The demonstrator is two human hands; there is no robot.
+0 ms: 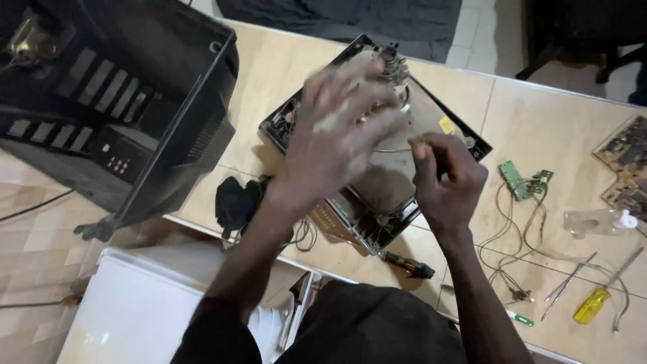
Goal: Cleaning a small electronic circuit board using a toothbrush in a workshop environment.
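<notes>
- One black television casing point(121, 114), far left, tipped on the table point(539, 121).
- One picture tube in its black frame point(397, 182), face down at the table's middle: grey funnel back, neck at the far end, small yellow label.
- Two hands over it: left hand point(340, 131) blurred, fingers spread open; right hand point(446, 178) closed in a pinch; I cannot tell on what.
- One green circuit board point(515, 180), right.
- One yellow-handled screwdriver point(593, 305), near right.
</notes>
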